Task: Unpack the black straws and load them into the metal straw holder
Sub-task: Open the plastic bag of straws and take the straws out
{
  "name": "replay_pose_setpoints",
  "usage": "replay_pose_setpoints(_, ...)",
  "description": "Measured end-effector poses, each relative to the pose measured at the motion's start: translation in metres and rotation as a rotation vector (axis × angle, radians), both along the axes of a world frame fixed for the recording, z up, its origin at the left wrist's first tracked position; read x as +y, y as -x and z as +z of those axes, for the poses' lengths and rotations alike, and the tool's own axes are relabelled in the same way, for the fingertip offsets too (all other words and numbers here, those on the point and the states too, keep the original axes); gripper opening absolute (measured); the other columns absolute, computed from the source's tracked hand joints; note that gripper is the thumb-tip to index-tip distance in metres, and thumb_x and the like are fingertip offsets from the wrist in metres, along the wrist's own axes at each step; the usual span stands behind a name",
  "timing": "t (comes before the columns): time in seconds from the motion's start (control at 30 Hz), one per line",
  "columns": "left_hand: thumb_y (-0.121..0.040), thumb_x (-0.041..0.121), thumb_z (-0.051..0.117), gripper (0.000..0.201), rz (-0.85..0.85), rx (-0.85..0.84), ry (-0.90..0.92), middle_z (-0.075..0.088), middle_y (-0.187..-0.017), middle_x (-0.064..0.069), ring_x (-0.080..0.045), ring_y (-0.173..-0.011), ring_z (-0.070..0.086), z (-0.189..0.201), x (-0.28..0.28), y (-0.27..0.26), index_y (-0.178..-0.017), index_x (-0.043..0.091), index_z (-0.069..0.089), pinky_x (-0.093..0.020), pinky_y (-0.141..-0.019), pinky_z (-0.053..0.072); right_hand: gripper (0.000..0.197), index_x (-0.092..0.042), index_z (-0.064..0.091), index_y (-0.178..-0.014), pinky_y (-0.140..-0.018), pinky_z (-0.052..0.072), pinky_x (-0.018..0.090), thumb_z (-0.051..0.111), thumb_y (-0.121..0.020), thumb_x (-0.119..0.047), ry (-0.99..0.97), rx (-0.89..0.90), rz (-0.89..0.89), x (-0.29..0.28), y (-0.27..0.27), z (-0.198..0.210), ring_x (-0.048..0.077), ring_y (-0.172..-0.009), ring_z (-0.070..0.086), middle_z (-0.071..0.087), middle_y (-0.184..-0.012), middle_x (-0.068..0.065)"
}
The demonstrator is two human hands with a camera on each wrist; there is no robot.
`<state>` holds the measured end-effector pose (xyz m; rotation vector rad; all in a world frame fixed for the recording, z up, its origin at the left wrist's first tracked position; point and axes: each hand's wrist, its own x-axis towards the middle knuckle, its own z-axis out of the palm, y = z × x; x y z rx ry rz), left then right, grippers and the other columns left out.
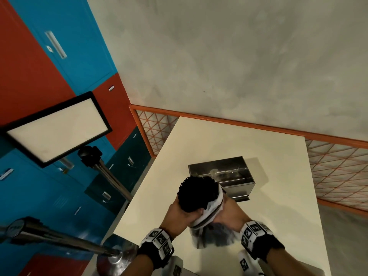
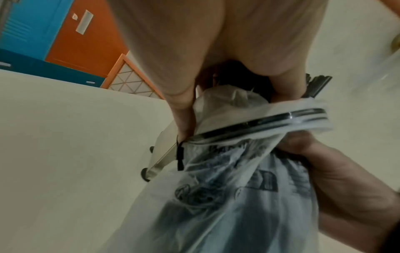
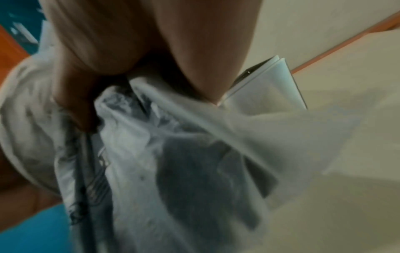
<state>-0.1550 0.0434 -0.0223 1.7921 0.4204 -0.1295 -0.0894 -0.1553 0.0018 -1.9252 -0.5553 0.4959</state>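
A: What are your hands doing over the table point(image 1: 258, 148)?

B: Your left hand point(image 1: 180, 213) is gripping the straws point(image 1: 198, 193), fingers curled round the lower part of the black bundle. The bundle is standing nearly upright, its top ends fanning out above your hand.

A: And the right?

B: Your right hand point(image 1: 232, 213) is clutching the bag point(image 1: 214, 236), fingers closed on crumpled plastic just beside the bundle. The left wrist view is showing that grip too: the right hand point(image 2: 337, 172) is bunching the printed bag point(image 2: 227, 196) below its rolled-down mouth.

A: So where are the straws sitting?

B: They are sticking up out of the bag's mouth, most of their length bare, the plastic gathered round their lower part. How much is still inside, I cannot tell; the right wrist view is too blurred.

A: And the holder?

B: The holder point(image 1: 224, 177) is standing on the table just behind the bundle, apart from your hands. Its open top is facing up, and no black straws are showing in it.

A: Anything else around you?

B: A framed sign point(image 1: 57, 127) on a metal post is standing to your left, with blue and red lockers point(image 1: 39, 56) behind it.
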Motion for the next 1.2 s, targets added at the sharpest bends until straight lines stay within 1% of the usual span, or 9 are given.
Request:
replay_pose_setpoints(0.2,-0.069,0.028,0.090,0.076,0.079,-0.150,0.096,0.067,-0.122,0.013,0.002,-0.113,0.063,0.023,0.002,-0.009,-0.133,0.023,0.050,-0.011,-0.091,0.046,0.067,-0.049,0.042,-0.120,-0.094,0.035,0.001,0.083,-0.067,-0.048,-0.035,-0.061,-0.138,0.018,-0.002,0.036,-0.020,-0.113,0.050,0.052,-0.120,-0.032)
replay_pose_setpoints(0.3,-0.077,0.019,0.089,0.069,0.034,-0.186,0.115,0.066,-0.125,0.012,0.004,-0.114,0.061,0.030,0.000,-0.012,-0.133,0.022,0.049,-0.013,-0.096,0.047,0.079,-0.047,0.037,-0.134,-0.103,0.038,0.014,0.076,-0.067,-0.062,0.054,-0.055,-0.164,0.015,-0.006,0.045,-0.008,-0.120,0.051,0.053,-0.129,-0.024)
replay_pose_setpoints(0.43,-0.073,0.028,0.090,0.074,0.037,-0.248,0.147,0.067,-0.127,0.008,-0.007,-0.120,0.062,0.040,-0.010,-0.030,-0.135,0.019,0.050,-0.024,-0.101,0.049,0.104,-0.018,0.046,-0.138,-0.094,0.039,0.018,0.056,-0.063,-0.089,0.262,-0.051,-0.131,0.004,-0.027,0.074,0.008,-0.111,0.055,0.053,-0.117,-0.013)
replay_pose_setpoints(0.6,-0.069,0.019,0.093,0.108,0.065,-0.282,0.215,0.055,-0.133,0.015,0.007,-0.117,0.057,0.060,-0.032,-0.072,-0.150,0.032,0.023,-0.026,-0.101,0.051,0.075,-0.043,0.036,-0.132,-0.078,0.055,0.035,0.073,-0.068,-0.057,0.492,-0.292,-0.137,-0.022,-0.064,0.137,0.016,-0.085,0.068,0.068,-0.096,-0.011)
replay_pose_setpoints(0.77,-0.071,0.017,0.092,0.111,0.023,-0.204,0.136,0.057,-0.130,0.009,0.007,-0.105,0.063,0.066,-0.040,-0.107,-0.150,0.039,0.016,-0.021,-0.088,0.055,0.075,-0.032,0.023,-0.144,-0.075,0.052,0.038,0.060,-0.082,-0.050,0.860,-0.599,0.044,-0.034,-0.116,0.154,0.021,-0.087,0.065,0.065,-0.104,-0.006)
replay_pose_setpoints(0.97,-0.077,0.032,0.085,0.103,-0.088,-0.057,-0.148,0.060,-0.120,0.016,-0.015,-0.125,0.054,0.035,-0.031,-0.125,-0.157,0.020,0.021,-0.040,-0.111,0.042,0.070,-0.027,0.016,-0.146,-0.073,0.044,0.037,0.053,-0.088,-0.037,1.042,-0.750,0.227,-0.013,-0.149,0.126,0.027,-0.088,0.065,0.063,-0.105,0.002)
replay_pose_setpoints(1.07,-0.086,0.021,0.077,0.090,-0.061,-0.032,-0.182,0.062,-0.123,0.008,-0.015,-0.120,0.058,0.023,-0.026,-0.134,-0.157,0.009,0.022,-0.031,-0.102,0.046,0.069,-0.029,0.017,-0.145,-0.084,0.043,0.044,0.055,-0.088,-0.040,1.076,-0.730,0.280,-0.001,-0.155,0.108,0.027,-0.093,0.064,0.062,-0.108,0.003)
replay_pose_setpoints(1.17,-0.095,0.006,0.062,0.067,-0.027,0.013,-0.087,0.061,-0.130,0.001,-0.018,-0.115,0.060,0.009,-0.018,-0.136,-0.153,0.013,0.029,-0.016,-0.085,0.049,0.069,-0.031,0.019,-0.141,-0.089,0.041,0.047,0.059,-0.086,-0.040,1.124,-0.690,0.327,0.008,-0.157,0.091,0.028,-0.097,0.063,0.062,-0.110,0.002)
replay_pose_setpoints(1.2,-0.098,0.002,0.055,0.056,0.008,0.020,0.018,0.062,-0.129,-0.003,-0.022,-0.111,0.063,0.007,-0.017,-0.135,-0.149,0.015,0.035,-0.019,-0.083,0.052,0.069,-0.031,0.019,-0.141,-0.090,0.041,0.047,0.060,-0.086,-0.039,1.132,-0.683,0.349,0.009,-0.156,0.089,0.028,-0.098,0.063,0.062,-0.111,0.002)
